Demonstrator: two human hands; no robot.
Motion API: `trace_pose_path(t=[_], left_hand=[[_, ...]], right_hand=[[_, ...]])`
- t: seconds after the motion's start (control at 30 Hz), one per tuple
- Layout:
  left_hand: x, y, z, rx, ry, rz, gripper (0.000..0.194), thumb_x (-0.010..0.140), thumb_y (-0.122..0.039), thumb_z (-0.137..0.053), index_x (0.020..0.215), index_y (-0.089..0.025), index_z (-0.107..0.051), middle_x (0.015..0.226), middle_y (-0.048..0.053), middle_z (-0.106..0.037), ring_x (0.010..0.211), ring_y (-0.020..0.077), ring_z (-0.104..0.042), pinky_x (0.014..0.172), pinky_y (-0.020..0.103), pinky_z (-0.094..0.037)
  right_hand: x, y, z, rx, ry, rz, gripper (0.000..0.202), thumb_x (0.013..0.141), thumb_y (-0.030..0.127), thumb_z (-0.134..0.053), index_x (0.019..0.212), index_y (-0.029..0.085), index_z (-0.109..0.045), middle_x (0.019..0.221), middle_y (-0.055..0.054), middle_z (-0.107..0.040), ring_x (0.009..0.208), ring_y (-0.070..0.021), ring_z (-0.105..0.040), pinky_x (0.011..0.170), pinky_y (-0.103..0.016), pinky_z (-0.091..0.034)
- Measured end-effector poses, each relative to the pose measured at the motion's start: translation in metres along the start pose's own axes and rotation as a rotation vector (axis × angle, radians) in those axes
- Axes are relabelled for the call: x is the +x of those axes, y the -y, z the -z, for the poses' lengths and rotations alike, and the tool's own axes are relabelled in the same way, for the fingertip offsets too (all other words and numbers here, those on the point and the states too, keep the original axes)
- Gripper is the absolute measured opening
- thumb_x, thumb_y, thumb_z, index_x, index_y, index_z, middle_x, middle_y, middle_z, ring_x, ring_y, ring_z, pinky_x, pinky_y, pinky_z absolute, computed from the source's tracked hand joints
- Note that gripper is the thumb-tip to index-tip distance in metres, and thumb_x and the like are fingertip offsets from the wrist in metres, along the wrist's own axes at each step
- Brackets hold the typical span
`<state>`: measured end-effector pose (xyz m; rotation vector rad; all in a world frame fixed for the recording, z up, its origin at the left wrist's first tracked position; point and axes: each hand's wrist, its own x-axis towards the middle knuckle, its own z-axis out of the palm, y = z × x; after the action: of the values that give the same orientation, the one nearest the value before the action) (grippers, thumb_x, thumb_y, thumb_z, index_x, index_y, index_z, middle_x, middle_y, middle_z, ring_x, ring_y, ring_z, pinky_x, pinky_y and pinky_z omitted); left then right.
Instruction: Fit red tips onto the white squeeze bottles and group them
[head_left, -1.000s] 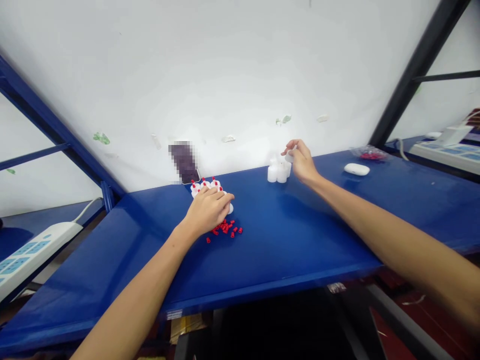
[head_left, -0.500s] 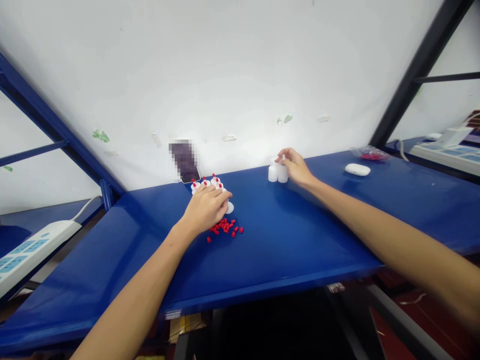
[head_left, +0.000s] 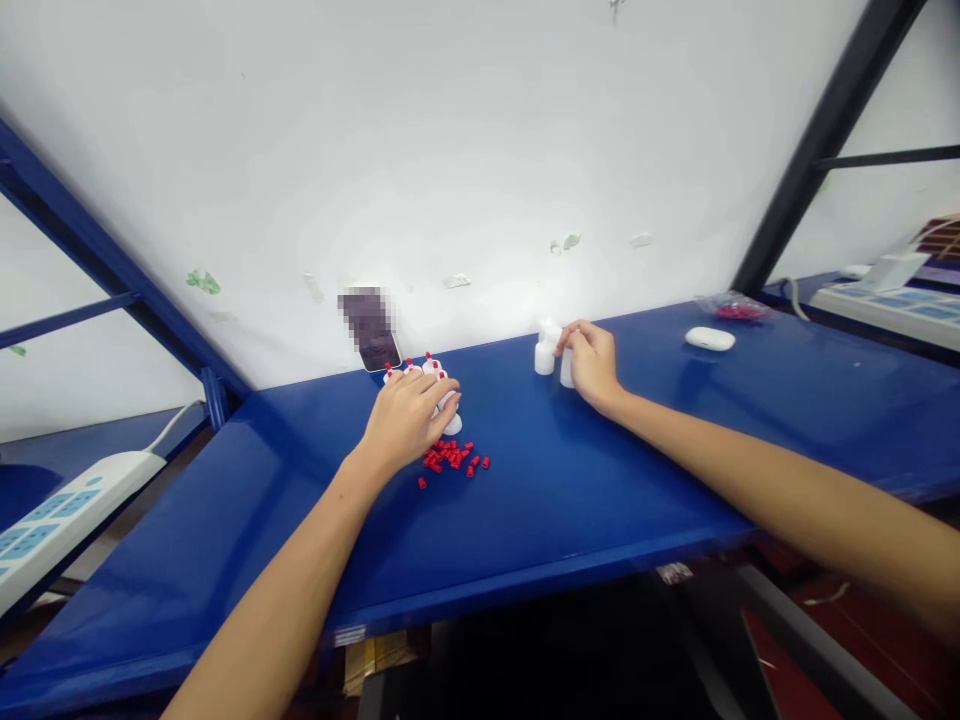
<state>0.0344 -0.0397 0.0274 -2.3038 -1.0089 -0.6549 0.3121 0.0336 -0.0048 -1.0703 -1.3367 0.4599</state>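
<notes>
My left hand is closed around a small white plastic bottle, tilted so that its base faces me; the fingers hide most of it. Just behind that hand stand several white bottles with red caps, partly covered by it. Loose red caps lie in a pile on the blue table, right in front of the hand. Farther right, my right hand grips another white bottle with thumb and fingers. Beside it stands an uncapped-looking white bottle, its top blurred against the wall.
A phone leans on the wall behind the capped bottles. To the right on the table are a white rounded case and a clear bag with red pieces. A power strip lies at the left.
My right hand has drawn its bottle slightly toward me, away from the neighbouring bottle. My left hand stays near the capped bottles, and the base of its bottle has shifted slightly left and down.
</notes>
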Motion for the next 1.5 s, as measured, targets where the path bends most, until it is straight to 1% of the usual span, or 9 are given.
trace_pose_path(t=[0.13,0.3,0.4,0.53,0.63,0.8,1.03,1.23,1.5], left_hand=[[-0.003,0.002,0.008,-0.126,-0.050,0.050,0.026,0.096,-0.023,-0.044,0.089,-0.016,-0.068,0.069,0.003,-0.066,0.061,0.0155,-0.057,0.063,0.029,-0.041],[-0.001,-0.010,0.012,-0.226,0.183,-0.044,0.020,0.091,-0.023,-0.050,0.086,-0.018,-0.069,0.076,0.004,-0.067,0.069,0.0158,-0.060,0.064,0.027,-0.043],[0.002,-0.025,0.011,-0.172,0.313,-0.050,0.021,0.091,-0.024,-0.051,0.086,-0.019,-0.071,0.077,0.004,-0.065,0.072,0.0178,-0.060,0.064,0.029,-0.043],[0.004,-0.034,0.014,-0.133,0.478,-0.051,0.026,0.094,-0.025,-0.048,0.086,-0.019,-0.072,0.079,0.005,-0.062,0.073,0.0177,-0.060,0.064,0.030,-0.044],[0.005,-0.033,0.021,-0.153,0.564,-0.034,0.024,0.092,-0.029,-0.051,0.087,-0.020,-0.073,0.084,0.004,-0.062,0.075,0.0174,-0.060,0.065,0.030,-0.045],[0.008,-0.032,0.024,-0.193,0.642,-0.022,0.024,0.094,-0.026,-0.050,0.088,-0.020,-0.073,0.086,0.004,-0.064,0.079,0.0179,-0.061,0.066,0.029,-0.045],[0.003,-0.033,0.009,-0.284,0.527,-0.019,0.026,0.099,-0.027,-0.044,0.099,-0.018,-0.068,0.093,0.004,-0.066,0.087,0.0178,-0.061,0.075,0.029,-0.047],[0.003,-0.023,0.016,-0.199,0.477,-0.006,0.023,0.096,-0.027,-0.049,0.097,-0.018,-0.071,0.086,0.004,-0.065,0.082,0.0184,-0.059,0.073,0.032,-0.043],[0.006,-0.027,0.019,-0.182,0.572,-0.039,0.020,0.094,-0.029,-0.055,0.089,-0.019,-0.072,0.081,0.003,-0.068,0.082,0.0197,-0.061,0.078,0.037,-0.036]], right_hand=[[-0.026,0.021,-0.013,0.188,0.211,0.007,0.014,0.075,0.019,-0.044,0.067,0.020,-0.056,0.062,-0.002,-0.061,0.067,-0.0195,-0.061,0.073,-0.034,-0.047],[-0.041,0.028,-0.023,0.465,0.645,-0.167,0.018,0.078,0.025,-0.050,0.088,0.016,-0.061,0.071,-0.003,-0.066,0.068,-0.0198,-0.065,0.071,-0.034,-0.049],[-0.037,0.026,-0.024,0.495,0.800,-0.248,0.026,0.081,0.030,-0.051,0.099,0.015,-0.062,0.074,-0.004,-0.069,0.072,-0.0200,-0.064,0.072,-0.033,-0.048],[-0.033,0.029,-0.025,0.418,0.940,-0.189,0.022,0.078,0.029,-0.054,0.086,0.014,-0.066,0.088,-0.007,-0.070,0.084,-0.0197,-0.062,0.080,-0.032,-0.045],[-0.036,0.037,-0.024,0.349,0.972,-0.128,0.019,0.077,0.026,-0.053,0.084,0.014,-0.066,0.092,-0.006,-0.068,0.086,-0.0186,-0.059,0.079,-0.030,-0.043],[-0.043,0.041,-0.022,0.372,0.919,-0.108,0.014,0.083,0.022,-0.046,0.090,0.017,-0.057,0.073,0.000,-0.061,0.071,-0.0147,-0.052,0.069,-0.028,-0.039],[-0.047,0.037,-0.026,0.474,0.871,-0.070,0.015,0.087,0.022,-0.048,0.100,0.019,-0.054,0.088,-0.001,-0.058,0.079,-0.0152,-0.055,0.076,-0.029,-0.042],[-0.044,0.039,-0.025,0.363,0.872,0.049,0.015,0.091,0.022,-0.043,0.093,0.017,-0.057,0.081,-0.001,-0.056,0.079,-0.0154,-0.052,0.076,-0.029,-0.039],[-0.040,0.039,-0.021,0.085,0.892,0.268,0.012,0.088,0.018,-0.046,0.087,0.017,-0.058,0.080,0.001,-0.056,0.069,-0.0124,-0.046,0.068,-0.026,-0.035]])
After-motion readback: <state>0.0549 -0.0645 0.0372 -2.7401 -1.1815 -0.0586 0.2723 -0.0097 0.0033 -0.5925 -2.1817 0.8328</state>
